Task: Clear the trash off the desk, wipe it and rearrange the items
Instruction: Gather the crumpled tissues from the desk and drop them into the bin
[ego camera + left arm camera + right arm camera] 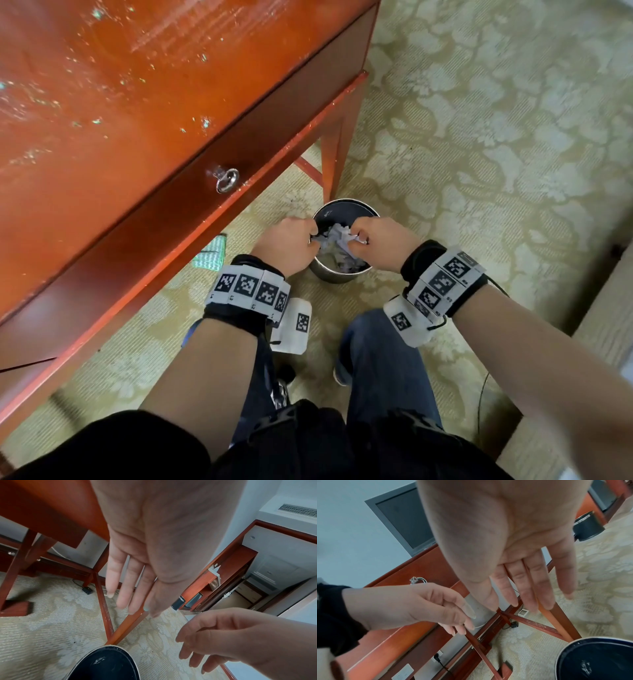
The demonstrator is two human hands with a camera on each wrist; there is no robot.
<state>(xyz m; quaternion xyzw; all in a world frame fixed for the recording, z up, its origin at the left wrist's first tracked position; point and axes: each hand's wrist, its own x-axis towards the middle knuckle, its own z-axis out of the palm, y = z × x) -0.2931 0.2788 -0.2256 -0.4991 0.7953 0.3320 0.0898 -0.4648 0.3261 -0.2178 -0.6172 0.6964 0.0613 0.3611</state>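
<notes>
Both my hands hover over a round metal bin (329,274) with a dark inside that stands on the carpet by the desk leg. Crumpled white paper (337,240) lies in the bin. My left hand (287,245) is over its left rim and my right hand (380,241) over its right rim. In the left wrist view the left hand (133,574) has straight fingers and holds nothing. The right hand (530,581) is likewise flat and empty in the right wrist view. The red-brown desk (120,85) top shows pale specks and smears.
A green cloth (210,255) lies on the carpet under the desk edge. The drawer front has a metal ring pull (226,180). Desk legs and crossbars (104,612) stand just behind the bin. A second dark bin (588,526) stands farther off, and my knees are below the hands.
</notes>
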